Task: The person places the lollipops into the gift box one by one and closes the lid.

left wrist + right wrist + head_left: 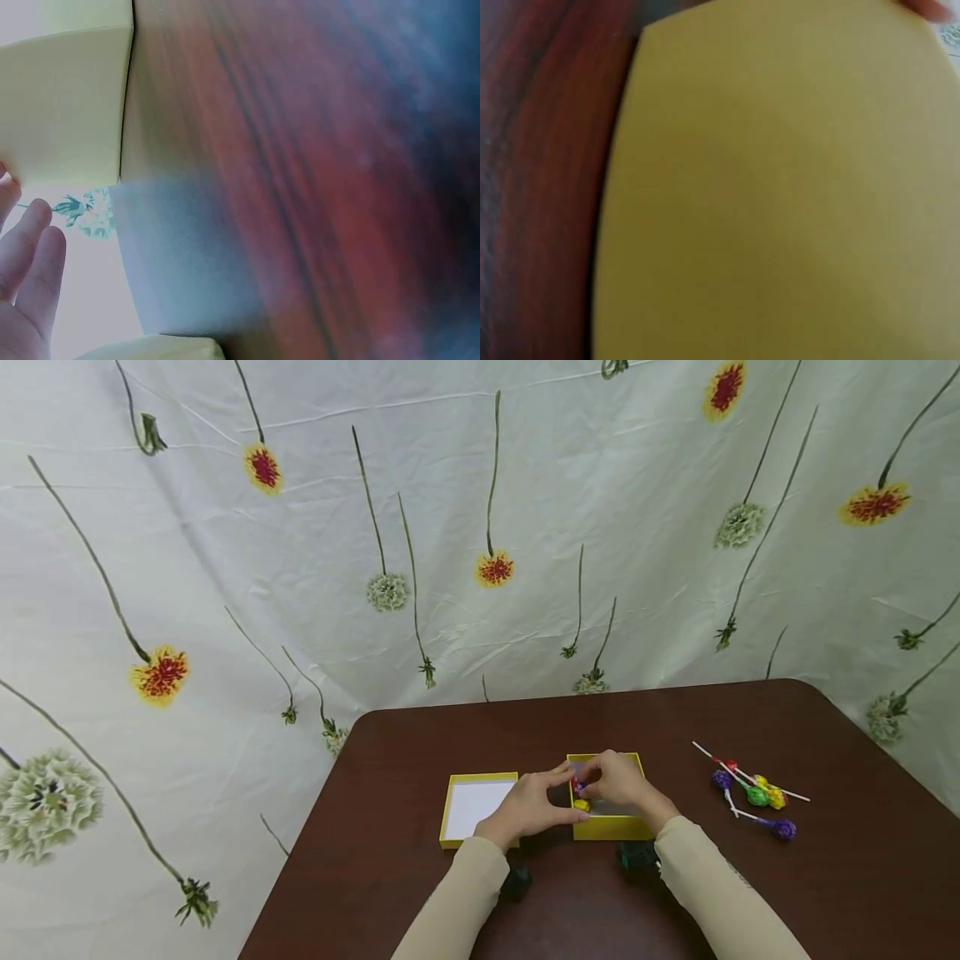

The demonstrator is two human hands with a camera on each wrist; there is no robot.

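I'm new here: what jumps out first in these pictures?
The big flower-patterned cloth behind the dark table catches the eye first. Next is the open yellow box, with the left hand at its left side and the right hand's fingers inside. Bright lollipops lie farther right.

Soft light falls on a pale cloth [637,485] and a dark, faintly glossy surface [390,793]; the left wrist view burns white at lower left, the right shows a yellow box [780,187] dim and blurred.
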